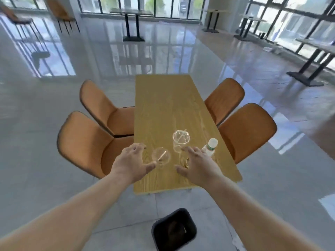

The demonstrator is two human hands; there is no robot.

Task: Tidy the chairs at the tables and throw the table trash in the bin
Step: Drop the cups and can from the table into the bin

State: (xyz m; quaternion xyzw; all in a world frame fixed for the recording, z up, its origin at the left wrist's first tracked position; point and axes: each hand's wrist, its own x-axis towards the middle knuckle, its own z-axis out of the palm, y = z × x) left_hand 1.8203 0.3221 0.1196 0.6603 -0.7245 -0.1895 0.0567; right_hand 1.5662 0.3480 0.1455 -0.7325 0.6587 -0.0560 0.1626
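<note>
**Here: four chairs, three cups, one bottle, one bin**

Left to right: two orange chairs point(87, 142), left hand point(131, 163) spread beside a clear cup point(161, 156), a taller cup point(181, 140), right hand point(198, 165) spread over a third cup point(183, 160), a bottle point(210, 146), two more chairs point(246, 131). All trash sits on the wooden table point(163, 98). A black bin point(174, 229) stands on glossy grey floor point(45, 109); windows behind.

The far half of the wooden table point(163, 98), toward twelve o'clock, lies bare, open for passage. The near half is crowded: a clear cup point(161, 156) at eleven, a taller cup point(181, 140) at twelve, a bottle point(210, 147) at one. Orange chairs point(87, 142) flank both long sides at nine and three. A black bin point(174, 229) stands on the floor at six.
</note>
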